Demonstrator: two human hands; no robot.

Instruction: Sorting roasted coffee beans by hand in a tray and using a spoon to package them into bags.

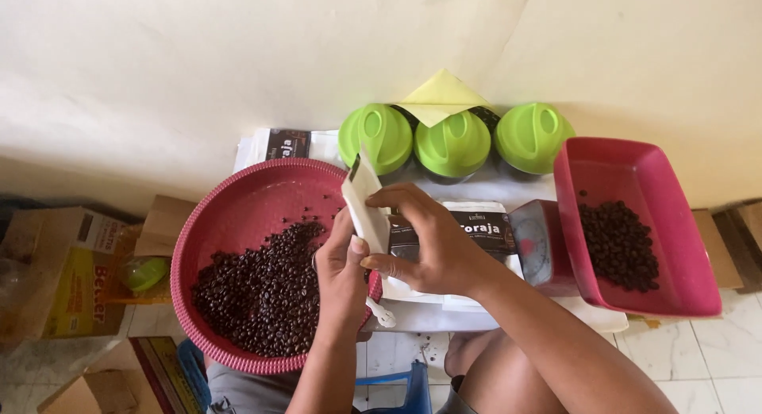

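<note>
Both hands pinched a white pouch [367,207] at the worktop's centre: left hand [341,267] below, right hand [425,239] at three o'clock. It seemed unfilled; coffee beans [266,291] remained in the round red basket [208,247].

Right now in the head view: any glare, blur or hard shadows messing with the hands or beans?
Head view: soft, even daylight, no hard shadows; the left hand and right hand on the white pouch are sharp. Mild shine on the green lids. Beans in the round red basket and red tray merge into dark masses. Wide-angle bending at the edges.
</note>
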